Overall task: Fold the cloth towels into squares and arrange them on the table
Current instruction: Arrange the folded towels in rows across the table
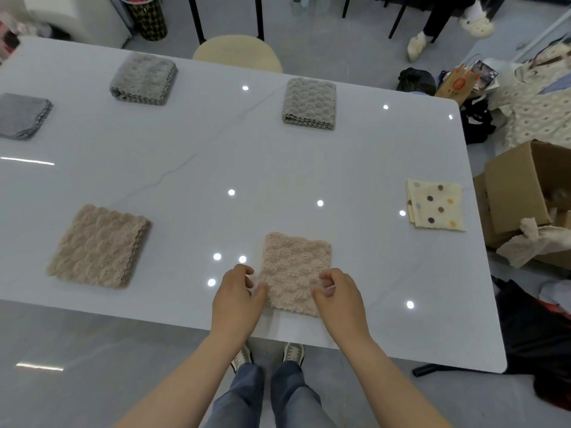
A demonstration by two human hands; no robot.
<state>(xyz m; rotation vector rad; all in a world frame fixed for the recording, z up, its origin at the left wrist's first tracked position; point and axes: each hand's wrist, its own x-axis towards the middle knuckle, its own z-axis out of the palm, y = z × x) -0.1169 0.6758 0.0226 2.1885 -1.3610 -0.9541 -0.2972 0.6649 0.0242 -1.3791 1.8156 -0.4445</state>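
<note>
A folded beige towel (295,270) lies square near the front edge of the white table (216,156). My left hand (238,293) sits at its left edge with fingers loosely curled; only the thumb touches the cloth. My right hand (338,293) is at the right edge, with thumb and curled fingers pinching the towel's border. Other folded towels lie spread out: a beige one (99,245) at the front left, grey ones (143,78) (309,103) at the back, a darker grey one (23,115) at the far left, and a dotted cream one (435,205) on the right.
A cardboard box (522,193) with crumpled beige cloth (525,242) hanging out stands off the table's right end. A round cream stool (238,52) stands behind the table. Bags and clothes lie on the floor at right. A person's legs (432,23) are at the back.
</note>
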